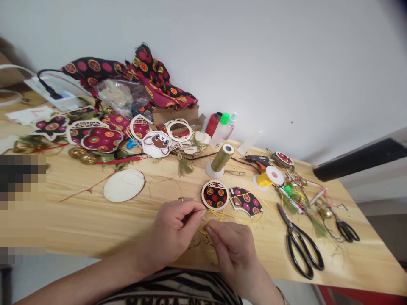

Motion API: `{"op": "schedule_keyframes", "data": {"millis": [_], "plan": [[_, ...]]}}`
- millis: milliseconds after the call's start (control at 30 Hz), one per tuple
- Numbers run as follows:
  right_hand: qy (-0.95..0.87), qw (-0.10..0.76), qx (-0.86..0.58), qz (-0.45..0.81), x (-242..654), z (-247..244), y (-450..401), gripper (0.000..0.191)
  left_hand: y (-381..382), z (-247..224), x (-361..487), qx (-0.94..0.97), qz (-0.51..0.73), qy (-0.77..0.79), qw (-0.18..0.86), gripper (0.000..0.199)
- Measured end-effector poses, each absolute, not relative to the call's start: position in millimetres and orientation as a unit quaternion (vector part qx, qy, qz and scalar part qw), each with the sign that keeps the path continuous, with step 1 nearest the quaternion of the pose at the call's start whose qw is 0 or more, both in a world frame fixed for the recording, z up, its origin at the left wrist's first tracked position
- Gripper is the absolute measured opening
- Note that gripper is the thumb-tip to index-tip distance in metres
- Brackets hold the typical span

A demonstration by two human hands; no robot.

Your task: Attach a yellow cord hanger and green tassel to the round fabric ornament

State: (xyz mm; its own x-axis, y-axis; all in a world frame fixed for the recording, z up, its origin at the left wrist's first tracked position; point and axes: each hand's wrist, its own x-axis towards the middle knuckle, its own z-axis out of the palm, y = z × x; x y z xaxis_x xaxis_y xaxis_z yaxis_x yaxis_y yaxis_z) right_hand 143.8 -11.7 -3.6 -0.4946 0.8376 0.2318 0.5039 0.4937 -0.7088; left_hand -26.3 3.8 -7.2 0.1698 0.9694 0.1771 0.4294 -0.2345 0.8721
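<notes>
Close together above the wooden table, my left hand point(179, 224) and my right hand point(232, 243) are both closed in a pinch. Thin yellow cord point(221, 215) runs at the fingertips of both hands; the exact grip points are too small to make out. Just beyond my left fingertips lies a round ornament point(215, 195) with dark patterned fabric and a pale fretwork rim. Beside it rests a fan-shaped fabric piece point(247, 202), with yellow cord across and around it. A spool of yellow cord point(269, 178) lies tipped behind these pieces.
Large black-handled scissors point(302, 245) lie at right, with smaller scissors point(347, 231) beyond. An olive thread spool point(222, 157) stands behind the ornament. At left are a white oval piece point(124, 185), several fabric ornaments point(101, 137) and patterned cloth point(159, 80). A glue gun point(259, 160) lies near the wall.
</notes>
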Motion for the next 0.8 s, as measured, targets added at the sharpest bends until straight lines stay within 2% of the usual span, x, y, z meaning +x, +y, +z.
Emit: {"op": "schedule_keyframes", "data": {"millis": [233,333,433,633,800], "plan": [[-0.879,0.253,-0.399,0.062,151,8,-5,0.019,11,-7,-29,0.704,0.337,0.493,0.385,0.02],[-0.884,0.247,-0.396,0.045,156,17,2,0.02,10,-3,-30,0.723,0.314,0.458,0.41,0.022],[-0.873,0.255,-0.395,0.126,160,21,11,0.019,8,0,-32,0.716,0.308,0.431,0.455,0.023],[-0.77,0.302,-0.423,0.37,159,10,19,0.018,7,-2,-35,0.61,0.314,0.438,0.581,0.022],[-0.644,0.357,-0.465,0.492,149,-5,13,0.017,9,-4,-33,0.544,0.336,0.436,0.634,0.022]]}}
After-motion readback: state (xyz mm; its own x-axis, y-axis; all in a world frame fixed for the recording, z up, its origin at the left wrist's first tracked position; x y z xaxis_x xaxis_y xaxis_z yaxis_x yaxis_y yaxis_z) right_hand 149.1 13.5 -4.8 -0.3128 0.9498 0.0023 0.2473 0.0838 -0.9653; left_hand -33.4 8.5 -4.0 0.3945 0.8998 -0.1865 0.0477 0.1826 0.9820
